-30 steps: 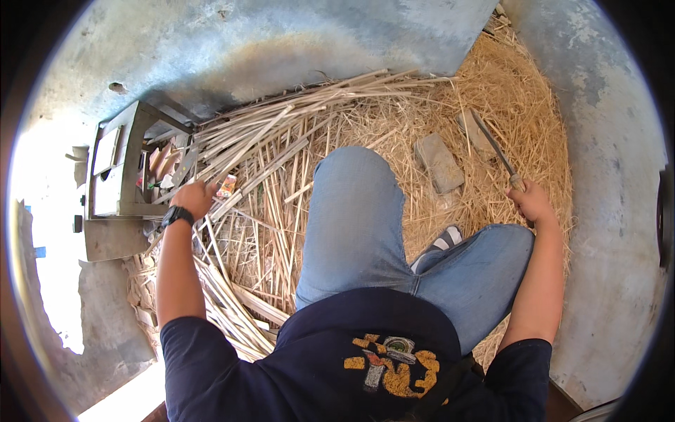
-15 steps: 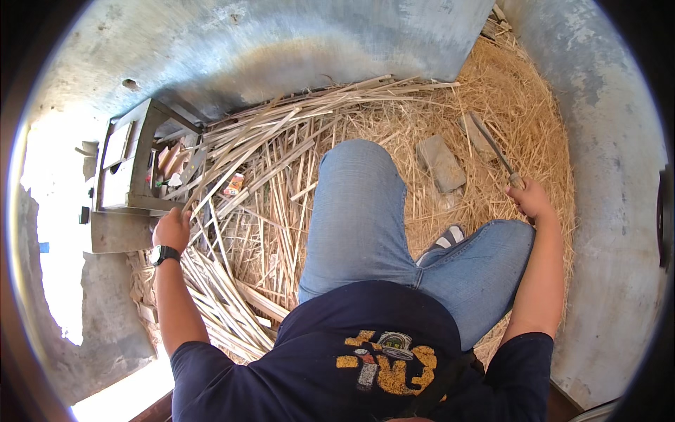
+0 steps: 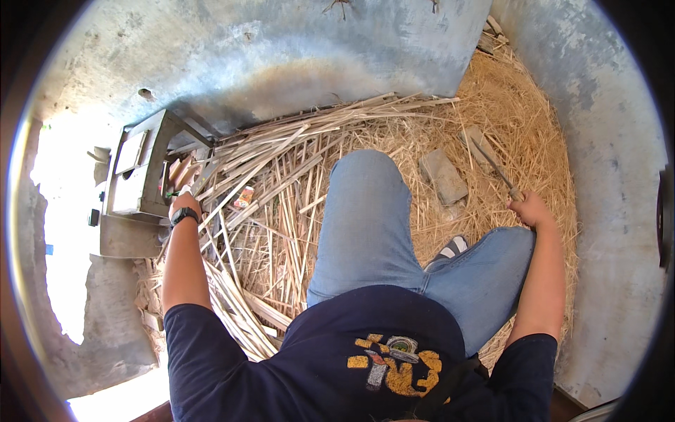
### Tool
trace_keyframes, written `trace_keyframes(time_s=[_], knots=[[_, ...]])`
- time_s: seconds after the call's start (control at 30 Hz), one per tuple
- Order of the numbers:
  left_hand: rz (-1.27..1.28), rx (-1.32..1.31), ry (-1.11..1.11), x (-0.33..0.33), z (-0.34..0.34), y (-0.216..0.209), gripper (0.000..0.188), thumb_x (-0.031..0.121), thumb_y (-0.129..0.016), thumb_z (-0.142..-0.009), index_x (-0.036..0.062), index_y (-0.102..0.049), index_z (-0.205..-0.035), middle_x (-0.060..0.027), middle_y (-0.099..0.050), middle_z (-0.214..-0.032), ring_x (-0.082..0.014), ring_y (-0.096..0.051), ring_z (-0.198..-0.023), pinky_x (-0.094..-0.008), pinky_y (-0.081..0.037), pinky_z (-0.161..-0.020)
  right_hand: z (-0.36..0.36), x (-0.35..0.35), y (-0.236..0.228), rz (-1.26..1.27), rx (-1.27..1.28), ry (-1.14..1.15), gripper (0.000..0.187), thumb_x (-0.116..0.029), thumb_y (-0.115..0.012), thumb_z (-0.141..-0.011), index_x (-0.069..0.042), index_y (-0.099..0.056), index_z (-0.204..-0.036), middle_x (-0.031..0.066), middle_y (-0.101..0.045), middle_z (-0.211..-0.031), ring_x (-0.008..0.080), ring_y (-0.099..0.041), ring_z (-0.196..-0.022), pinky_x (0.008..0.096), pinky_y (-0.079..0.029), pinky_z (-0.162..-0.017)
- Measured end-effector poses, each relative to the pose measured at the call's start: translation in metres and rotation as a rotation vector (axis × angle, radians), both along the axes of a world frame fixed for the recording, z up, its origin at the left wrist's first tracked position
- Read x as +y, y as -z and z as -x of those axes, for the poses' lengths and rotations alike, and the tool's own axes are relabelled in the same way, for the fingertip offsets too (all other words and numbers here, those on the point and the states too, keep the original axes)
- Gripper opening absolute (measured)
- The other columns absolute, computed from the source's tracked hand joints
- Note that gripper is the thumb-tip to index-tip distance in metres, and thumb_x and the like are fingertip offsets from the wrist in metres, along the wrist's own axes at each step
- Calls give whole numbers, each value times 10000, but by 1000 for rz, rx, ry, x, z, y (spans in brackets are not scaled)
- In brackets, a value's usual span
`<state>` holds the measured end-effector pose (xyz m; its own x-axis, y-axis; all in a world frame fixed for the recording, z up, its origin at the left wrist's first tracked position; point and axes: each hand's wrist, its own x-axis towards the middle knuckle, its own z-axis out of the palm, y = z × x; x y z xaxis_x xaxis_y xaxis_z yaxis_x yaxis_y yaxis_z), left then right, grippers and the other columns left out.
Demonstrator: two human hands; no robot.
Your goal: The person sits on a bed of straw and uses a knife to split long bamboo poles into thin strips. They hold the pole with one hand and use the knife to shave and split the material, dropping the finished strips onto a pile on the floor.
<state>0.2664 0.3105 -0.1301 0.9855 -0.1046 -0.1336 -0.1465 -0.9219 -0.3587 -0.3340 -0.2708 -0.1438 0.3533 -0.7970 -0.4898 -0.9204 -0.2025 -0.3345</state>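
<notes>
My right hand is closed around the handle of a knife. Its long narrow blade slants up and to the left over the straw, above my bent right knee. At the left, my left hand reaches in beside the low wooden stool, over the ends of the split strips. Its fingers are small and partly hidden, so whether they grip a strip cannot be made out. Beyond that hand, small odds and ends lie under the stool, too blurred to name.
Straw shavings cover the floor at the right. Two flat stone blocks, one a grey block, lie ahead of my foot. An orange and white packet rests among the strips. A grey wall stands at the far side.
My left hand has moved up and slightly right, closer to the stool's open side. My right hand keeps the knife in much the same place. The view has tilted slightly.
</notes>
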Motion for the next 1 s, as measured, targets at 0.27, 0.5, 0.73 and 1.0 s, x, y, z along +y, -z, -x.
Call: trace_keyframes(time_s=[0.27,0.5,0.73,1.0], knots=[[-43,-26,89,-6,-1,-17,339,318,-514,-1033,91,-680,-1223,-186,-720,-1205,-357,-688,-1140,-481,-546,-973,-1,-2,3,-45,-54,14,403,-326,-800,-828,28,-692,-989,144,-693,-783,251,-672,-726,410,-511,-715],[-97,-64,344,-34,-19,-44,360,353,-461,-1058,104,-693,-1177,-158,-739,-1120,-342,-708,-1066,-499,-554,-920,1,-5,7,-31,-53,-10,392,-331,-793,-834,5,-704,-1014,137,-701,-808,246,-675,-728,407,-513,-703],[16,-88,534,-55,-7,-58,372,397,-467,-1054,106,-689,-1123,-176,-733,-1059,-374,-698,-1009,-518,-548,-861,-8,9,-14,-68,-97,9,378,-302,-771,-842,9,-697,-1046,146,-707,-832,234,-684,-757,406,-518,-704],[357,40,554,-62,19,-7,397,458,-507,-1033,110,-698,-1045,-190,-725,-970,-419,-685,-937,-537,-529,-821,0,4,-8,-56,-77,11,455,-296,-781,-844,50,-655,-1111,157,-702,-841,239,-680,-739,403,-520,-681]])
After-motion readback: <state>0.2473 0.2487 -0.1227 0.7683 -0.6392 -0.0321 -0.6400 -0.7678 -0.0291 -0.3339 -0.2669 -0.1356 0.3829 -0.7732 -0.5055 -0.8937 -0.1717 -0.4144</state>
